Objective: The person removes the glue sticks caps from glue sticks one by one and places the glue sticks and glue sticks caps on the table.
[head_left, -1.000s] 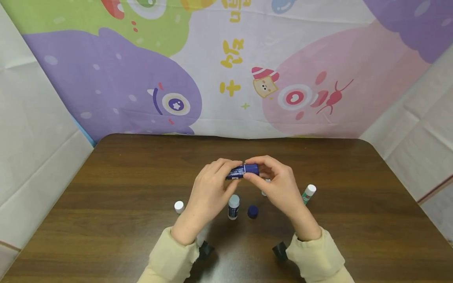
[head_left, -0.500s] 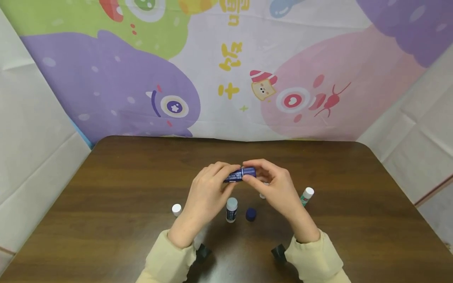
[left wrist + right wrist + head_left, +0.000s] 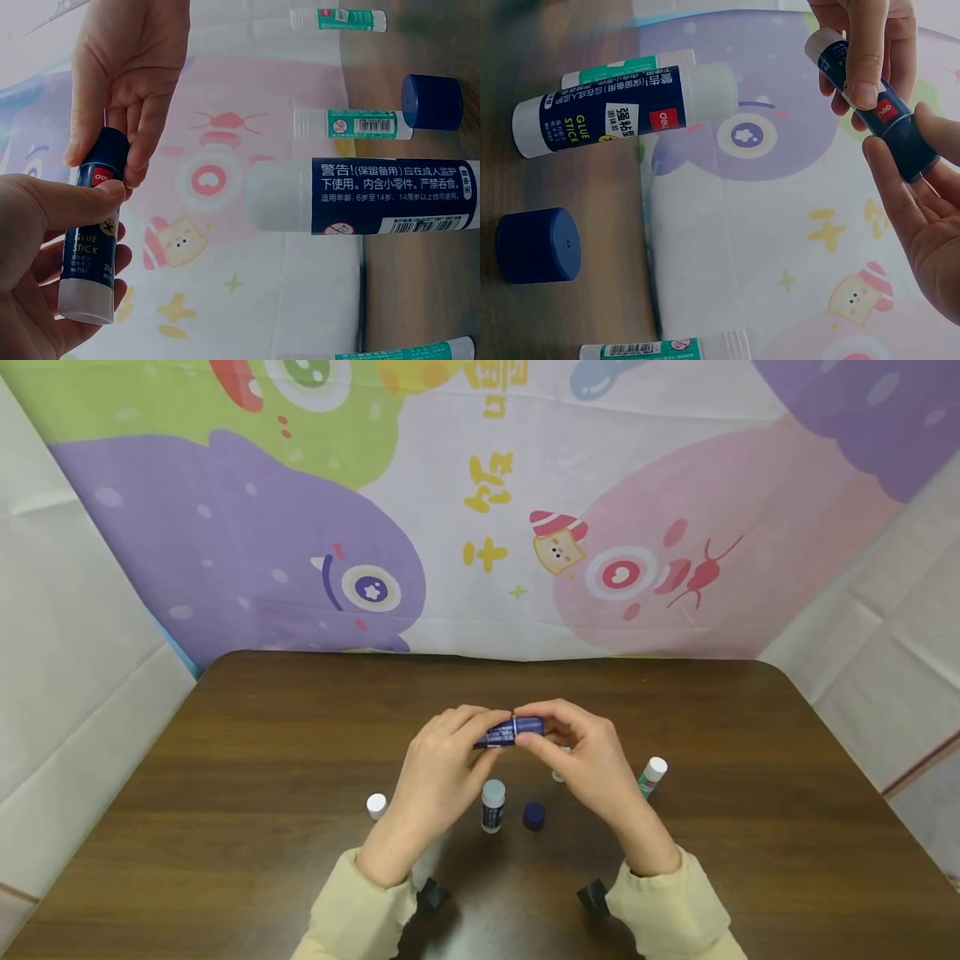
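My left hand [image 3: 438, 764] grips a dark-blue glue stick [image 3: 497, 733] by its label, above the table and lying sideways in the head view. On its right end, my right hand [image 3: 588, 760] pinches the blue cap [image 3: 530, 725] between thumb and fingers. The cap sits on the stick, with a thin pale line between cap and label. Below the hands, a second blue glue stick [image 3: 390, 195] stands upright without a cap, its pale translucent top showing. A loose blue cap [image 3: 433, 102] lies to its right on the table.
Green-labelled glue sticks stand around: one at the right [image 3: 652, 774], another [image 3: 367, 124] partly behind my right hand in the head view. A white top [image 3: 377, 806] shows beside my left wrist. A printed cloth [image 3: 487, 610] hangs along the back edge of the brown table [image 3: 285, 735].
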Motion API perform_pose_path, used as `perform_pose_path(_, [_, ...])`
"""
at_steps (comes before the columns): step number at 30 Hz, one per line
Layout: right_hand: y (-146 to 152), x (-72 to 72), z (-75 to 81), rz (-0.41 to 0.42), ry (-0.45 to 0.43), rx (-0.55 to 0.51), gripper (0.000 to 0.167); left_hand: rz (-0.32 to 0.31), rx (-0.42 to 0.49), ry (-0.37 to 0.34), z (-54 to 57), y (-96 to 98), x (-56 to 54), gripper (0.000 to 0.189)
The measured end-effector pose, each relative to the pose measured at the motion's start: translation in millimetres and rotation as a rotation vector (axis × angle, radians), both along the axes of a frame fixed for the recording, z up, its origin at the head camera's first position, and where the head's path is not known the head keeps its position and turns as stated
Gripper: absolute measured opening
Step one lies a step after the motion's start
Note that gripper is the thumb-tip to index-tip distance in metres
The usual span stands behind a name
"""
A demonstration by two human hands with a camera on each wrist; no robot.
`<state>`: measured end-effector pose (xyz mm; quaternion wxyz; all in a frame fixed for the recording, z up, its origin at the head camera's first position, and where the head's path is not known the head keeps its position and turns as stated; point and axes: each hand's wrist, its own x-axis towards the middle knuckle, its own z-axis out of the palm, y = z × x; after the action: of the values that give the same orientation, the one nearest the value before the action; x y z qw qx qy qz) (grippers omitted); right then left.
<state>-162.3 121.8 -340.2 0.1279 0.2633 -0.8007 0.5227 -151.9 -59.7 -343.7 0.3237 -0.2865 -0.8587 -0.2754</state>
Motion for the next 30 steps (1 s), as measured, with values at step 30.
perform_pose_path(30, [1.6,1.2,2.3,0.027,0.066,0.016,0.025,-0.057,0.039,-0.074,4.6,-4.6,3.1,0.033])
